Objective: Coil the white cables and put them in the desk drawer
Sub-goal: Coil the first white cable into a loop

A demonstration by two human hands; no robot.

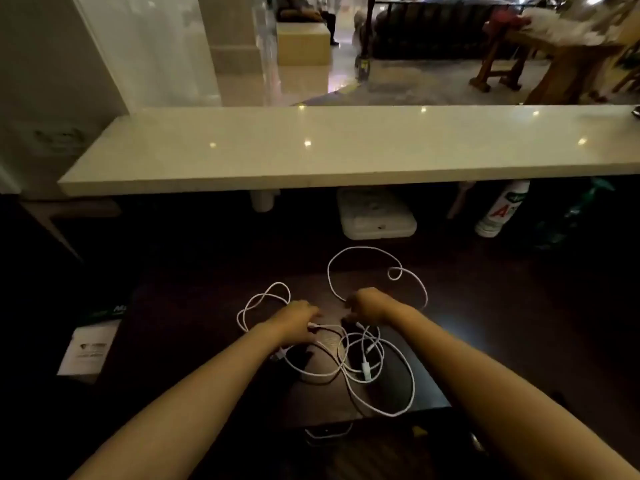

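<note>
Several white cables (367,358) lie tangled on the dark desk (194,306) in front of me, with loose loops spreading to the far left (263,299) and far right (377,258). My left hand (294,320) lies over the tangle's left side, its fingers curled around a cable near a connector. My right hand (367,303) hovers just beyond the tangle with its fingers curled down onto a cable strand. A small part of the open drawer (329,431) shows at the desk's near edge, dark inside.
A long white counter shelf (346,147) runs across above the desk. Under it stand a white flat box (377,216), a spray can (502,209) and a white cup (265,200). A white card and green box (93,341) lie at the left.
</note>
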